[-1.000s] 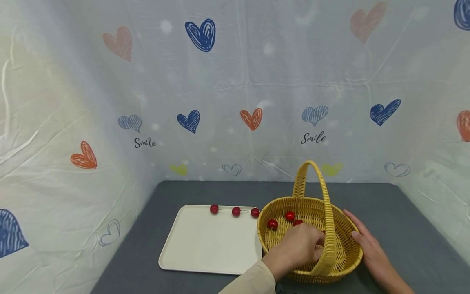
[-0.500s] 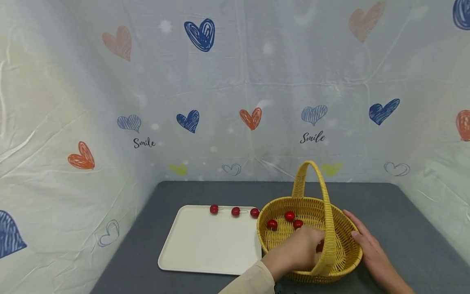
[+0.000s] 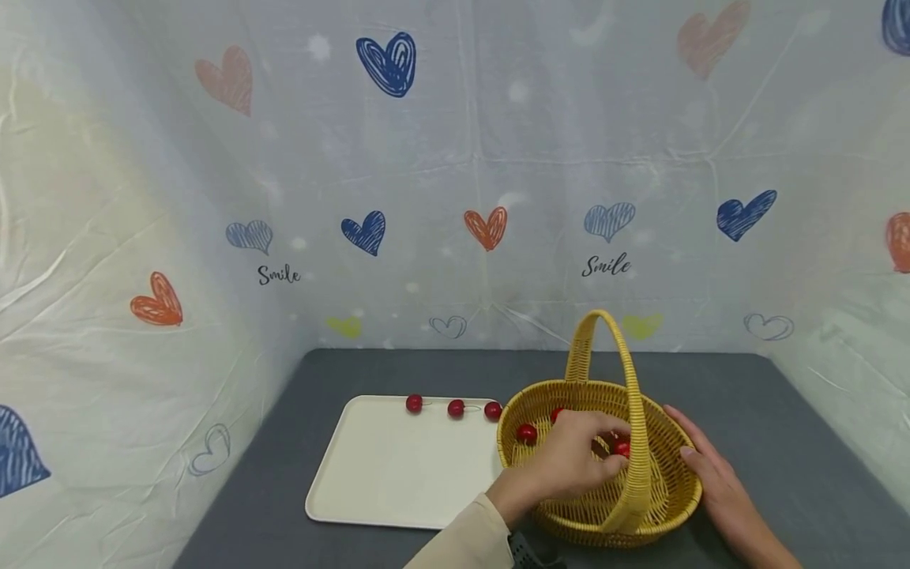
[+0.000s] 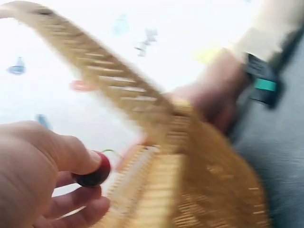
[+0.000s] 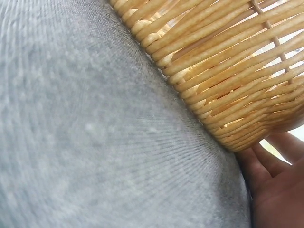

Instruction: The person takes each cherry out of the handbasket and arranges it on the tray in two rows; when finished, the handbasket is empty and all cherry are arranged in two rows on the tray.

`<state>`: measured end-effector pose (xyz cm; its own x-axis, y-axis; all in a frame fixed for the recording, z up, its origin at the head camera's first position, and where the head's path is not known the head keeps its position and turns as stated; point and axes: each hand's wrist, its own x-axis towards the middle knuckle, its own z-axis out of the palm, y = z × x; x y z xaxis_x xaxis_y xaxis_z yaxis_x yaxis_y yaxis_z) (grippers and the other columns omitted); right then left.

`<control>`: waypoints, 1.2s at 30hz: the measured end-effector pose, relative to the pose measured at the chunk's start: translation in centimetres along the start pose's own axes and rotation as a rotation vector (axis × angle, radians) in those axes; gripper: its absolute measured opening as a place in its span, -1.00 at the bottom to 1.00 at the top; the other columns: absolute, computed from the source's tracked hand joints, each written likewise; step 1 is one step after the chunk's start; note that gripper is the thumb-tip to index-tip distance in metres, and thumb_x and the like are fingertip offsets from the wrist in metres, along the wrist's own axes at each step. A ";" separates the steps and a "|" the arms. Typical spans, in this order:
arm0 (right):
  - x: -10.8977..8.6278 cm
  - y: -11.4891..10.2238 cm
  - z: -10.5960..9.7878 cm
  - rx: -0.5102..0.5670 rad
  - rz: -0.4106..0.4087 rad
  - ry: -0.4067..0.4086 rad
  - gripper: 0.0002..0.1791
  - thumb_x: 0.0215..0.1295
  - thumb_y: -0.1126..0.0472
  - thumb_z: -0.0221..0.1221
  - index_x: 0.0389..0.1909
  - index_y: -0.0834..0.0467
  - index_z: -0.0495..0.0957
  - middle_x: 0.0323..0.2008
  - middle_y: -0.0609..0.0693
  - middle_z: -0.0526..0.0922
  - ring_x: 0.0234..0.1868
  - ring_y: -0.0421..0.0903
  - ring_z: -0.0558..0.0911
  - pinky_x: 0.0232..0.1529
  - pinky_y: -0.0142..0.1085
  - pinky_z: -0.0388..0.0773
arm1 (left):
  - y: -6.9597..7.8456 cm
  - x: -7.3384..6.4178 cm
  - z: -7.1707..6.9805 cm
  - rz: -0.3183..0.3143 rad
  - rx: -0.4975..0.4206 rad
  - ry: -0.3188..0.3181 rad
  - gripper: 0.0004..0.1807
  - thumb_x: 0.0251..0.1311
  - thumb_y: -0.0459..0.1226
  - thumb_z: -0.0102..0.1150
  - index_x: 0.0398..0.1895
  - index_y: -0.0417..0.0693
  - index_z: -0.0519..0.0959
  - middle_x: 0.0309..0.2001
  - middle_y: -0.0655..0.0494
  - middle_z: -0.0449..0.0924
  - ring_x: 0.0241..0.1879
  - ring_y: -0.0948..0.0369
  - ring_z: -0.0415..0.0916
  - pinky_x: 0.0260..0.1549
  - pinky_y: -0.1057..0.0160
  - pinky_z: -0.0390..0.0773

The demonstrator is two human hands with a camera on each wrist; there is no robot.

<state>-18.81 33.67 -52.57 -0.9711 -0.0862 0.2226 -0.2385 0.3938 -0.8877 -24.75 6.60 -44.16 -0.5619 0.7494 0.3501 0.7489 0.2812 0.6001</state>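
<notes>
My left hand [image 3: 572, 458] reaches into the yellow wicker basket [image 3: 604, 529], past its tall handle. Between thumb and fingers it pinches a red cherry [image 4: 95, 171] with a thin green stem. Two more cherries show inside the basket: one cherry [image 3: 526, 434] near the left wall and another cherry [image 3: 558, 414] partly behind the hand. Against the basket's right outer side rests my right hand [image 3: 718, 482], fingers extended along the wall and thumb at the rim. In the right wrist view, its fingers [image 5: 266, 164] meet the woven side low down, partly hidden by the basket.
Left of the basket lies a cream rectangular tray [image 3: 398, 474], with 3 cherries [image 3: 456, 408] in a row along its far edge. The basket stands on a dark grey table [image 3: 768, 427]. A heart-printed curtain [image 3: 426, 158] encloses the back and sides.
My left hand has risen slightly and drawn back to the left, lifting a cherry into view. It now covers a cherry seen earlier in the basket. The right hand stays in place.
</notes>
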 end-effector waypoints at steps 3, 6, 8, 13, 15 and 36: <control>0.0 0.1 -0.1 0.002 0.006 0.002 -0.38 0.88 0.03 -0.30 0.82 -0.15 -0.06 0.62 -0.49 0.07 0.40 -0.84 0.11 0.18 -0.79 0.22 | 0.3 -0.6 -2.5 -0.077 -0.090 0.009 -0.71 0.46 -0.31 0.40 0.18 0.08 0.75 -0.01 0.30 0.79 -0.09 0.58 0.65 -0.14 0.61 0.64; -0.1 0.1 -0.1 0.006 0.016 -0.005 -0.38 0.88 0.02 -0.31 0.82 -0.20 -0.08 0.64 -0.46 0.05 0.40 -0.84 0.09 0.18 -0.80 0.19 | 0.2 -1.5 -4.9 -0.091 -0.177 0.025 -0.72 0.44 -0.32 0.43 0.15 0.05 0.76 0.01 0.28 0.78 -0.08 0.54 0.66 -0.11 0.52 0.70; -0.1 0.2 -0.1 0.003 0.021 -0.012 -0.38 0.88 0.01 -0.31 0.82 -0.20 -0.10 0.65 -0.45 0.03 0.40 -0.85 0.08 0.18 -0.80 0.18 | -0.1 -2.3 -6.5 -0.078 -0.208 0.025 -0.72 0.43 -0.34 0.43 0.15 0.03 0.78 0.05 0.23 0.79 -0.05 0.51 0.69 -0.04 0.46 0.73; 0.0 0.2 -0.1 0.005 0.029 -0.015 -0.37 0.88 0.00 -0.31 0.83 -0.14 -0.10 0.64 -0.45 0.04 0.39 -0.85 0.09 0.18 -0.80 0.19 | -1.7 -5.3 -10.2 -0.097 -0.281 0.013 -0.69 0.44 -0.40 0.40 0.19 -0.04 0.78 0.12 0.09 0.80 0.04 0.38 0.76 0.07 0.34 0.76; 0.0 0.1 -0.1 0.013 0.036 -0.019 -0.37 0.88 0.00 -0.32 0.83 -0.15 -0.11 0.64 -0.45 0.04 0.39 -0.86 0.09 0.17 -0.79 0.20 | -2.5 -6.8 -11.7 -0.125 -0.280 0.026 -0.68 0.42 -0.40 0.41 0.19 -0.05 0.78 0.12 0.06 0.81 0.05 0.32 0.78 0.07 0.32 0.77; 0.1 0.0 -0.1 0.009 0.064 -0.025 -0.36 0.88 -0.02 -0.33 0.83 -0.14 -0.13 0.67 -0.36 0.02 0.35 -0.86 0.12 0.15 -0.78 0.25 | -12.3 -22.0 -22.3 -0.510 -0.127 0.328 -0.66 0.40 -0.36 0.44 0.21 -0.11 0.76 0.12 -0.10 0.81 0.07 0.04 0.82 -0.03 0.34 0.76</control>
<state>-18.95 33.74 -52.53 -0.9843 -0.0841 0.1550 -0.1756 0.3911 -0.9034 -29.43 -26.71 -43.19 -0.9320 0.3104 0.1871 0.3209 0.4668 0.8241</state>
